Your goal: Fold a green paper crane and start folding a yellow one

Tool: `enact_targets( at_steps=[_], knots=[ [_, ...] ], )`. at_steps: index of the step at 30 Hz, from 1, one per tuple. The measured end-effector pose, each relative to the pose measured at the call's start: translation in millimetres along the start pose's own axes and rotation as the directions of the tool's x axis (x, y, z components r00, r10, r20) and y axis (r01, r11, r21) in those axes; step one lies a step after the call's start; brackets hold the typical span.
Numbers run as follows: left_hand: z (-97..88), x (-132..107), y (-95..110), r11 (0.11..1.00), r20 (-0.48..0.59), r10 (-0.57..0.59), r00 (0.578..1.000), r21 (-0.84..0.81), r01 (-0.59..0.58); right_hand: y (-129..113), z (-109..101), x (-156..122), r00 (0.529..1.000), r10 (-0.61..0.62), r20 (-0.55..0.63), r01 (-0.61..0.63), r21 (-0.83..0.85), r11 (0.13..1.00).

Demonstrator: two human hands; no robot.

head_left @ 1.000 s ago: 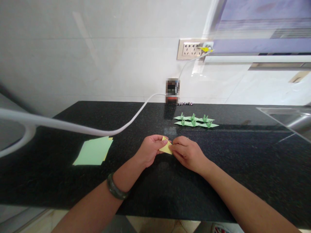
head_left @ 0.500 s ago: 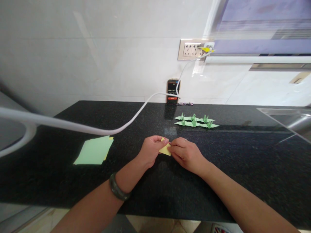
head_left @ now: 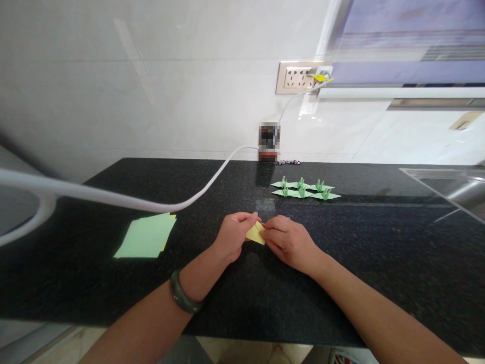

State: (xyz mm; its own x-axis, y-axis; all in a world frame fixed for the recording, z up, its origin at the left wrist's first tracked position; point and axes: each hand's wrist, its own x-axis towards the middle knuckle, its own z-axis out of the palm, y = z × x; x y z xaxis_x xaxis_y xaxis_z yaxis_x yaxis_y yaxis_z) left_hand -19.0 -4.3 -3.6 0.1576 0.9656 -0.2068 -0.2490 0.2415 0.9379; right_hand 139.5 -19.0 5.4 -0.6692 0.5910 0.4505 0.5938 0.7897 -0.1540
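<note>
A small piece of folded yellow paper is pinched between my two hands, just above the dark countertop. My left hand grips its left side, the thumb lying along the upper edge. On the right side, the fingers of my right hand are closed on the paper's edge and hide part of it. Beyond my hands, several green paper cranes stand in two rows. To the left lies a stack of green paper sheets, with yellow edges showing beneath.
A phone leans against the tiled wall, a beaded strand by its foot. One white cable sweeps across the left side in front of the counter. A wall socket is above; a sink is at the right.
My left thumb has shifted slightly along the paper's upper edge, and the paper has turned a little. Both hands keep their hold. The view has moved very slightly.
</note>
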Motion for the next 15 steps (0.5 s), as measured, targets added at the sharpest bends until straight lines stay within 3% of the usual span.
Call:
enact_targets(
  at_steps=[6, 11, 15],
  knots=[
    [-0.6, -1.0, 0.8, 1.000, 0.081, -0.007, 0.997, 0.005, 0.006, 1.6, 1.6, -0.4, 1.000, 0.013, -0.016, -0.013, 0.003, 1.000],
    [-1.1, 0.0, -1.3, 1.000, 0.037, -0.009, 0.999, 0.031, 0.008, 1.4, 1.7, -0.6, 1.000, 0.015, -0.027, -0.014, 0.050, 0.999],
    [-1.0, 1.4, -1.7, 1.000, 0.021, -0.002, 1.000, 0.024, 0.001, 1.2, 2.4, -0.3, 0.995, 0.073, -0.070, -0.056, 0.219, 0.974]
  ],
)
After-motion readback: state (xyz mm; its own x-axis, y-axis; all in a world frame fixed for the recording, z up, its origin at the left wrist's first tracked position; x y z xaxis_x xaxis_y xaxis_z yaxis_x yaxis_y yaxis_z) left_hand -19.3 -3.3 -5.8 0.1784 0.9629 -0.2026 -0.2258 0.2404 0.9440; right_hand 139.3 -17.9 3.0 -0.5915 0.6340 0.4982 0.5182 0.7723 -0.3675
